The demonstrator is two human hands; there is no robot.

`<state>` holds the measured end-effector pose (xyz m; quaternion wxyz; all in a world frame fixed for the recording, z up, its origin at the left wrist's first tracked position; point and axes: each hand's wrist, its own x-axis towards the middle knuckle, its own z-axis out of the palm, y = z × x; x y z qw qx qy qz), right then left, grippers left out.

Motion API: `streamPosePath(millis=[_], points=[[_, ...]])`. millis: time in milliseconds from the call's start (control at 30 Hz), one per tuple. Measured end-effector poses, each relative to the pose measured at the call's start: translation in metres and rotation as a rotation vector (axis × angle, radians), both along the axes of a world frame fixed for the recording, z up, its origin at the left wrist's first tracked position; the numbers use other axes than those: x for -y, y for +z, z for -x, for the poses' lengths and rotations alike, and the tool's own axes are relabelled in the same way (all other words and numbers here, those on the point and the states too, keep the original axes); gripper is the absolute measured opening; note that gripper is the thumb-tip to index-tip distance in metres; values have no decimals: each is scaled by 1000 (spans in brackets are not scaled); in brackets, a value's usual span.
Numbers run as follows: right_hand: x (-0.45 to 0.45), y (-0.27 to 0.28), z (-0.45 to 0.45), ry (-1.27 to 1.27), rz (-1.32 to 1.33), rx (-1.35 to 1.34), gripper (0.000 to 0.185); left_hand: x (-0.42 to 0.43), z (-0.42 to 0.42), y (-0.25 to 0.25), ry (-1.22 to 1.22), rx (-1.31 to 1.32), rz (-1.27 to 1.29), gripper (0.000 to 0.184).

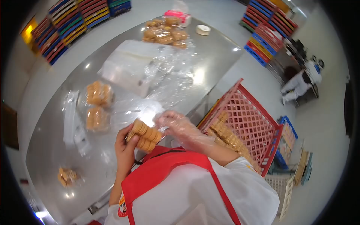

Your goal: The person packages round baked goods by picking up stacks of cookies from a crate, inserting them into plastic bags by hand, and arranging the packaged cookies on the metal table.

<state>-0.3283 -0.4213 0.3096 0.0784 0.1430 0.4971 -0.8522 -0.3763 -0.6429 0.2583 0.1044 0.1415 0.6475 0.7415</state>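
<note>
My left hand (pixel 125 145) is bare and wrapped around several stacked round biscuits (pixel 145 135), held close in front of the red apron (pixel 161 164). Just right of the biscuits, my right hand (pixel 173 123) wears a clear plastic glove. Its fingers are curled together above the steel table's near edge, and whatever they may hold cannot be made out. Clear plastic (pixel 129 108) lies on the table beyond both hands. To the left sit two clear packs of biscuits, an upper pack (pixel 99 93) and a lower pack (pixel 97 119).
A red crate (pixel 258 127) holding rows of biscuits stands at the right. Plastic bags (pixel 129 63) and a heap of packed biscuits (pixel 165 33) lie at the table's far side, near a tape roll (pixel 203 30). Another person (pixel 303 77) is at the far right.
</note>
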Motion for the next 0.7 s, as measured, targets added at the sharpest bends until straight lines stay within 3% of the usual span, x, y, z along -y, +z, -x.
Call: streamPosePath(millis=[200, 333, 700], points=[[-20, -61, -23, 114, -29, 2, 16, 8, -9, -17, -101, 185, 54, 35], [-23, -62, -32, 72, -43, 21, 12, -2, -14, -24, -111, 262, -42, 37], [-28, -70, -43, -27, 26, 39, 16, -18, -13, -18, -155, 196, -3, 28]])
